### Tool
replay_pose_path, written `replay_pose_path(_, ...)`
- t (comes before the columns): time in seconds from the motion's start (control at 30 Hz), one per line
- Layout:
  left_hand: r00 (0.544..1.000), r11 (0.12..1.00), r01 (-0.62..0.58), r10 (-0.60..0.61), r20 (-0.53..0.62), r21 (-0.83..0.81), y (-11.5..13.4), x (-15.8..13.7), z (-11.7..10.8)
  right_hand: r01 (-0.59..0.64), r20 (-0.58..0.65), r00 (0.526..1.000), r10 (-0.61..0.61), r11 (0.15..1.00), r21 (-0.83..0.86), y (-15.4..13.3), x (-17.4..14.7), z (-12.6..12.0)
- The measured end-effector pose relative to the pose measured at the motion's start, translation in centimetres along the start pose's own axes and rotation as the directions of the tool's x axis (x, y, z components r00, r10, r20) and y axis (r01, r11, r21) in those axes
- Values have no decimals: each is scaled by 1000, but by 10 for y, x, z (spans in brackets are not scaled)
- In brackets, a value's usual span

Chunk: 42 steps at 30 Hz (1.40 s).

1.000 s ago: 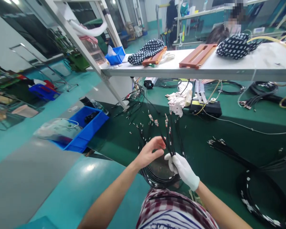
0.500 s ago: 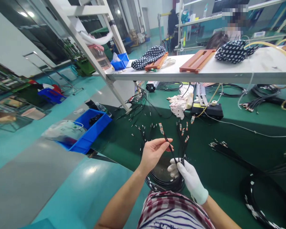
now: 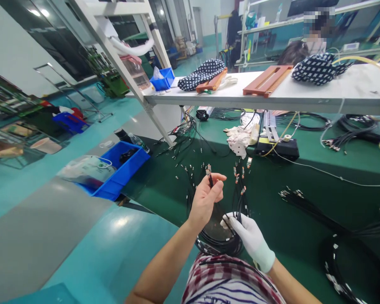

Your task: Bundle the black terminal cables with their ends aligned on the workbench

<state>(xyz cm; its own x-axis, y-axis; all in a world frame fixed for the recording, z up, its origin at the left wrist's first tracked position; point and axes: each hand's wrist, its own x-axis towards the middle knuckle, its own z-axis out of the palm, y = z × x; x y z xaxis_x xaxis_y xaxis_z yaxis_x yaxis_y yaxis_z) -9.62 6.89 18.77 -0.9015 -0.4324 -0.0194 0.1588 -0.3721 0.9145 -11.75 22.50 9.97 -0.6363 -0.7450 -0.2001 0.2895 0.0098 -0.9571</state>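
My bare left hand [image 3: 207, 196] is closed around a thin black cable whose end, a small copper-and-white connector [image 3: 208, 169], sticks up past the fingers. To its right and lower, my right hand [image 3: 247, 231], in a white glove, pinches a bundle of black cables [image 3: 240, 207]. Several connector ends [image 3: 243, 191] with orange and white parts fan out above the glove. Below both hands lies the rest of the cable coil [image 3: 218, 244], tagged with white labels, partly hidden by the hands and my checked clothing.
More cable bundles [image 3: 307, 204] lie on the green table [image 3: 262, 261] at the right. White gloves [image 3: 240, 137] and a black box [image 3: 280, 148] stand at the back under a white shelf [image 3: 234, 99]. A blue bin [image 3: 126, 173] sits at the left edge. A person is beyond the shelf.
My left hand has moved slightly up and left along its cable, and the connector now sits closer to the fingers, apart from the other ends. My right hand keeps its grip.
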Motion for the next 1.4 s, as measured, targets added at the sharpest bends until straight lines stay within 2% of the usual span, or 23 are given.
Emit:
replay_pose_path(0.13,993,957,86,-104,51,279,10,1,7,43,-16,999,-46,987,-155,-4,-4,2)
replay_pose_path(0.2,990,916,86,-123,72,392,13,2,9,68,-17,997,-74,969,-236,-6,-6,3)
replay_pose_path(0.27,992,903,51,-94,82,427,13,3,10,76,-29,996,-86,965,-250,-7,-6,3)
replay_pose_path(0.33,995,913,-24,-18,98,407,9,4,8,81,-60,994,-96,971,-227,-6,-5,1)
replay_pose_path(0.4,994,951,-57,26,105,303,3,4,4,91,-106,988,-116,973,-212,-4,-5,-1)
replay_pose_path(0.5,995,994,39,-48,86,99,-6,1,1,115,-126,982,-143,972,-204,-4,-5,-4)
replay_pose_path(0.53,992,993,72,-82,96,97,-7,-1,1,120,-116,983,-145,972,-201,-5,-5,-4)
replay_pose_path(0.6,986,972,82,-111,124,220,-7,-4,3,125,-101,983,-152,964,-235,-6,-5,-2)
replay_pose_path(0.7,980,881,25,-114,161,472,-3,-8,10,119,-120,979,-167,936,-330,-6,-6,2)
replay_pose_path(0.77,984,840,-21,-78,158,542,0,-7,13,118,-111,980,-167,927,-357,-6,-6,4)
replay_pose_path(0.83,992,849,-48,-23,127,527,1,-5,14,122,-85,984,-155,945,-303,-7,-6,4)
replay_pose_path(0.9,996,892,-30,-12,89,451,1,-4,13,135,-83,985,-152,975,-177,-9,-7,4)
replay_pose_path(0.97,994,933,28,-62,85,360,1,-3,11,149,-116,981,-156,987,-68,-11,-7,3)
replay_pose_path(1.03,988,948,86,-120,95,307,1,-3,9,147,-148,978,-150,989,-32,-13,-6,2)
replay_pose_path(1.13,986,947,116,-145,77,299,-1,-3,6,115,-212,970,-120,993,-36,-12,-5,1)
replay_pose_path(1.23,993,946,98,-115,36,309,-4,-4,6,92,-305,946,-110,993,-73,-10,-4,2)
replay_pose_path(1.4,999,940,11,2,-39,341,-6,-6,14,209,-351,900,-257,963,-170,-18,3,12)
